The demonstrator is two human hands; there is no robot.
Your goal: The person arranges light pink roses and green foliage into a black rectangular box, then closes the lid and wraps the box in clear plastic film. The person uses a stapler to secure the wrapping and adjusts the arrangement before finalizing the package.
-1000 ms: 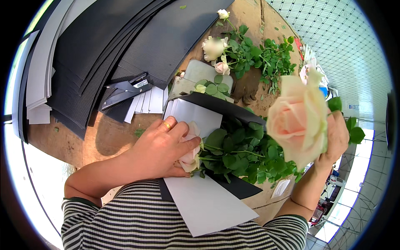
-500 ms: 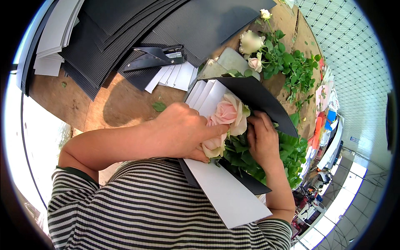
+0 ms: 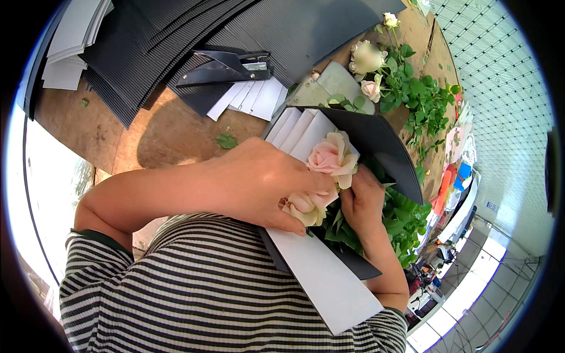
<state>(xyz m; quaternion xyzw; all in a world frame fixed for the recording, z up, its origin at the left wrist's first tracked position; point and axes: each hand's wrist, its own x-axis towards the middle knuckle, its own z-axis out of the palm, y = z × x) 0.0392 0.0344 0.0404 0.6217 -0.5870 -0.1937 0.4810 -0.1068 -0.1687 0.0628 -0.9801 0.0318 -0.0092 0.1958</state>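
Squeezing too hard could have squashed roses [image 3: 315,209] the left hand [image 3: 265,179] clamped in its fingers; whether the right hand [image 3: 364,203] gripped, I couldn't tell.

"What kind of place is this?"

"It looks like a workshop for flowers. Pink roses [image 3: 331,157] sit in a black wrap [image 3: 382,135], and pale roses [image 3: 371,89] lie on the wood table [image 3: 176,138]."

"Couldn't it be a home?"

"I don't think so. See the big pile of black sheets [image 3: 235,35]? A stapler [image 3: 226,70] lies there, right by some white strips [image 3: 259,99]. A loose leaf [image 3: 226,141] is on the wood too."

"And that shiny lining [image 3: 500,106]?"

"It has crisscross lines, like in a big shed. I can't tell if it's wall or roof."
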